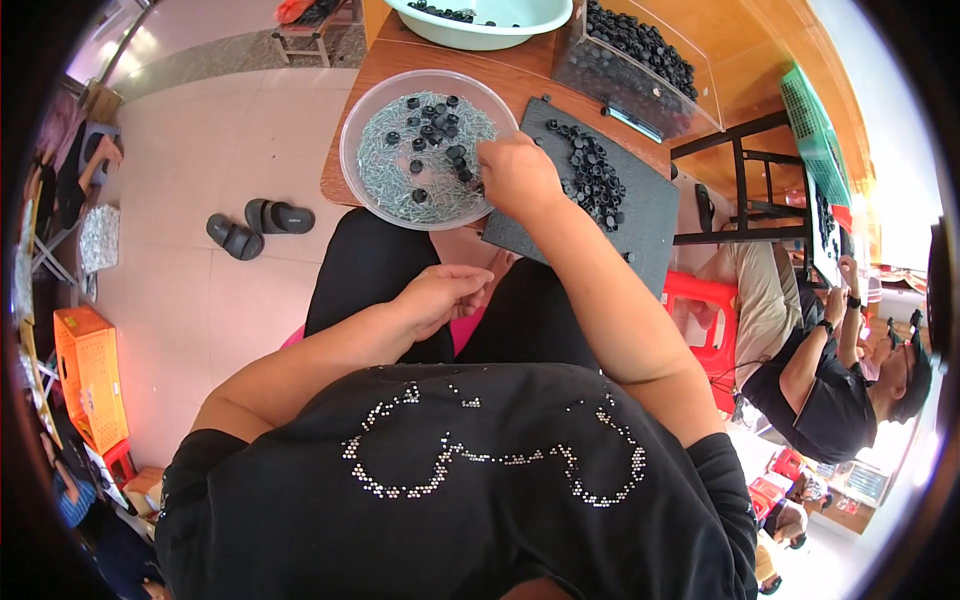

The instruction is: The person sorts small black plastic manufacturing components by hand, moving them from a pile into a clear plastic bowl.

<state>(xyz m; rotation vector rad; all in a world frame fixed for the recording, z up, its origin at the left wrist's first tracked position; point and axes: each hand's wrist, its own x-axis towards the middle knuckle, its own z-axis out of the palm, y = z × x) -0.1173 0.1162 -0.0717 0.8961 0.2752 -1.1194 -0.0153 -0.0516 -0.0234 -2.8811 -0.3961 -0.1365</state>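
Observation:
My right hand [520, 175] is closed at the right rim of a clear plastic bowl [352, 160], fingers bent down toward its inside. Whatever its fingertips grip is hidden. Inside the bowl lie many thin silvery screws [385, 175], with small black round caps [432, 125] scattered on top. Over my lap, below the bowl, my left hand [445, 297] has thumb and fingers pressed together; anything pinched there is too small to make out. Right of the bowl, a heap of black caps [597, 185] lies on a dark grey mat [640, 215].
A pale green basin [490, 38] and a clear bin of black parts [640, 55] stand at the far side of the wooden table [390, 55]. A blue-black pen-like object [632, 123] lies before the bin. A co-worker [830, 380] sits right, near a red stool [705, 340]. Sandals [280, 217] lie left.

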